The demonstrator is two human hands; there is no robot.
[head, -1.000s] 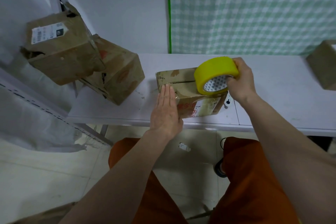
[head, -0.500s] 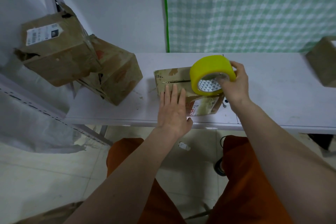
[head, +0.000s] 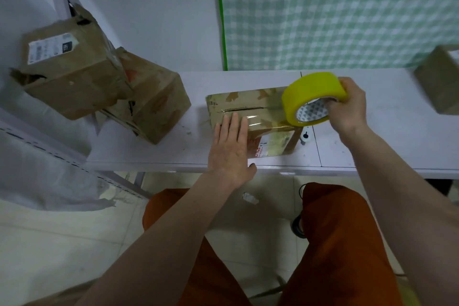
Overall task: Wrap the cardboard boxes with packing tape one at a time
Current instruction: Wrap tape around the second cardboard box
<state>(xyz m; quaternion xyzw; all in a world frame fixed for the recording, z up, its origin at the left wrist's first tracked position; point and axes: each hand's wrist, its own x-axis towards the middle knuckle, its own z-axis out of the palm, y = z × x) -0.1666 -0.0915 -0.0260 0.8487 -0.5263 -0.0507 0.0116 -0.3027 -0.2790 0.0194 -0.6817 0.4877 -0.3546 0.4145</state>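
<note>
The box point(head: 250, 117) you are taping lies on the white table point(head: 387, 136), close to the near edge and a little left of the table's middle. Your left hand point(head: 229, 149) lies flat on its near left part, fingers straight and close together, pointing away from you, pressing down on the shiny strip of tape on the top face; the thumb hangs off near the table edge. Your right hand point(head: 347, 107) is at the box's right end, fingers curled round the yellow roll point(head: 311, 97) — some reach into the core, whose patterned inside faces you. The roll stands tilted over the box's top right corner; whether it touches the cardboard I cannot tell.

To the left, two worn boxes are piled at the table's left end: the labelled box point(head: 72, 74) sits high and tilted, leaning against the lower box point(head: 154, 104), which overhangs toward you. A bare stretch of table separates that pile from your box. To the right the table runs open as far as a blurred box point(head: 439, 82) at the far right edge. A green checked cloth point(head: 347, 12) hangs behind the table.

Both forearms reach forward from low in the view, the right one crossing the near edge well to the right of the box.
</note>
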